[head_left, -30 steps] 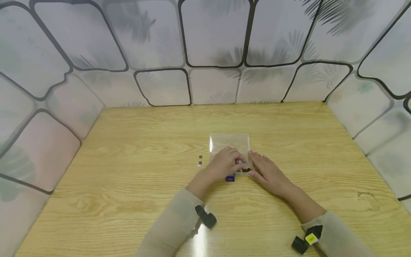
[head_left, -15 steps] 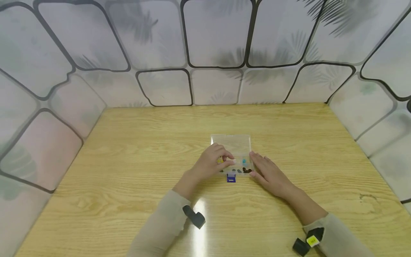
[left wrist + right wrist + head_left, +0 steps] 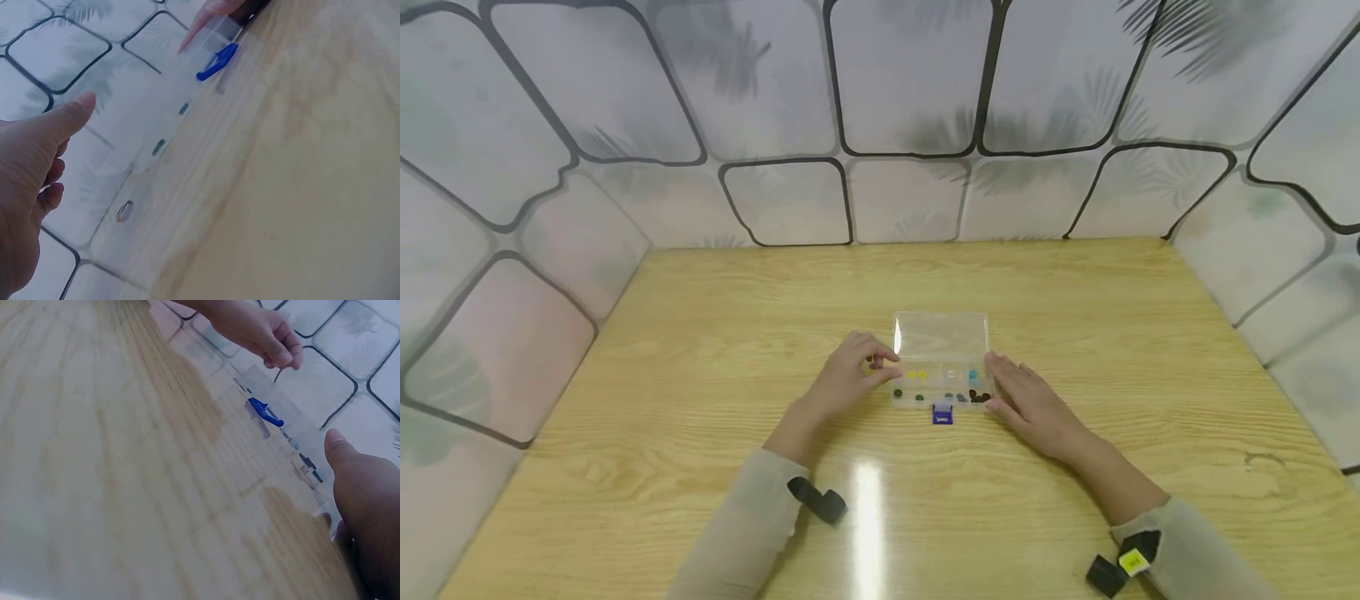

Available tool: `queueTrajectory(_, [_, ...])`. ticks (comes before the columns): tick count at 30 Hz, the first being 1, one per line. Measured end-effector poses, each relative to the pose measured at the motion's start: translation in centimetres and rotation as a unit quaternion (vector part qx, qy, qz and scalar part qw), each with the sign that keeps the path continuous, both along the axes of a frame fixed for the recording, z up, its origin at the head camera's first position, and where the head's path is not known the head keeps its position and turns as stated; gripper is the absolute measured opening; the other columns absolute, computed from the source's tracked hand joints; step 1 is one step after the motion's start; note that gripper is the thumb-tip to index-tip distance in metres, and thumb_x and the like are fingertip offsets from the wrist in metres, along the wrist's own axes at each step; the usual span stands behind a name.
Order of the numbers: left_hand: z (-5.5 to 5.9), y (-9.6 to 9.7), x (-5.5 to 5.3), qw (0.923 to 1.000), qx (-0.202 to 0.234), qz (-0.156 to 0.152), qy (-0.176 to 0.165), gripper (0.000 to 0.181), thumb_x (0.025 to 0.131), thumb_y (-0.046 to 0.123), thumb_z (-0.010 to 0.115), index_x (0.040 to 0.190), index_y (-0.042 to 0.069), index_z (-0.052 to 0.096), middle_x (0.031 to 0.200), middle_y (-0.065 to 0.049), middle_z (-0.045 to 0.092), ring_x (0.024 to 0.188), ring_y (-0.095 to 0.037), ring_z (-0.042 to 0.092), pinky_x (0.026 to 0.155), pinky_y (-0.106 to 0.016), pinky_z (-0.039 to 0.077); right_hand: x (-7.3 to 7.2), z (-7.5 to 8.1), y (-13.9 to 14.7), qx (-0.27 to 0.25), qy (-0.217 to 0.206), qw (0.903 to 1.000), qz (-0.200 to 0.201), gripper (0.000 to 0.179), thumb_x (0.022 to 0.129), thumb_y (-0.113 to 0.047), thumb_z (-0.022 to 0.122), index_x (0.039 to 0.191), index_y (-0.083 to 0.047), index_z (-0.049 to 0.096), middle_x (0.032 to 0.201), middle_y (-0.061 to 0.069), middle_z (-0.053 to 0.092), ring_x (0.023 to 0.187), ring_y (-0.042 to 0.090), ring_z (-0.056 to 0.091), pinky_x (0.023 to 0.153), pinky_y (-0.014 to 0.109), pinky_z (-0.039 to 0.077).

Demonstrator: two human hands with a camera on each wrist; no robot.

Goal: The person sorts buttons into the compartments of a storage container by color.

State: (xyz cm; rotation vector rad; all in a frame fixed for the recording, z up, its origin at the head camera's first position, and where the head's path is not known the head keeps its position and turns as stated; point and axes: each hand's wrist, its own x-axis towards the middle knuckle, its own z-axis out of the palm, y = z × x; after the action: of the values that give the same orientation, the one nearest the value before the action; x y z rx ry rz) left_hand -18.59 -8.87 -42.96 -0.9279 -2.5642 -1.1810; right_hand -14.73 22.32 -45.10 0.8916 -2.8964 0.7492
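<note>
A clear plastic compartment box (image 3: 936,384) stands on the table with its lid raised. Small round pieces sit in its compartments: yellow pieces (image 3: 917,375), blue pieces (image 3: 973,375), green pieces (image 3: 898,392) and dark brown pieces (image 3: 981,397). My left hand (image 3: 846,375) is at the box's left edge, thumb and forefinger apart, with nothing visible between them. Small discs lie partly hidden under it; one loose disc (image 3: 125,211) shows in the left wrist view. My right hand (image 3: 1030,406) rests along the box's right side, fingers straight. A blue latch (image 3: 942,414) hangs at the front.
The wood-grain table (image 3: 715,317) stretches around the box on every side. A patterned panel wall (image 3: 898,200) encloses its back and sides. Black wrist cameras sit on both sleeves, the right camera (image 3: 1120,567) bearing a yellow label.
My left hand has moved left, from over the box's right compartments to the discs beside its left edge, uncovering the compartments. The right hand has stayed at the box's right side.
</note>
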Motion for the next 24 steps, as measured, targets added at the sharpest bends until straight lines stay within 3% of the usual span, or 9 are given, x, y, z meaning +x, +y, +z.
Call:
queueTrajectory(8, [0.1,-2.1,-0.1,0.9966,-0.013,0.012,-0.08,0.022,0.081,0.023,0.074,0.098,0.01,0.067,0.082,0.006,0.052,0.091,-0.014,0.045,0.08,-0.031,0.042,0.0,-0.1,0.1,0.001,-0.019,0.9998,-0.005,0.063,0.101,-0.03,0.045,0.15,-0.003,0.018,0.154,0.016,0.022,0.14,0.037,0.023,0.113,0.051,0.014])
queueTrajectory(20, [0.2,-3.8,-0.3,0.9929,-0.02,0.017,-0.116,0.017,0.08,0.023,0.076,0.091,0.015,0.067,0.081,0.005,0.05,0.086,-0.015,0.043,0.077,-0.031,0.04,0.0,-0.1,0.2,0.0,-0.015,0.9999,-0.005,0.062,0.101,-0.03,0.045,0.15,-0.003,0.017,0.154,0.017,0.022,0.14,0.038,0.023,0.112,0.053,0.015])
queueTrajectory(24, [-0.1,-3.9,-0.3,0.9907,-0.038,0.001,-0.131,0.016,0.08,0.021,0.076,0.092,0.013,0.068,0.082,0.004,0.052,0.083,-0.015,0.042,0.074,-0.03,0.039,0.1,-0.1,0.2,0.001,-0.023,0.9997,-0.006,0.063,0.101,-0.03,0.045,0.15,-0.003,0.017,0.155,0.016,0.021,0.14,0.037,0.022,0.113,0.052,0.014])
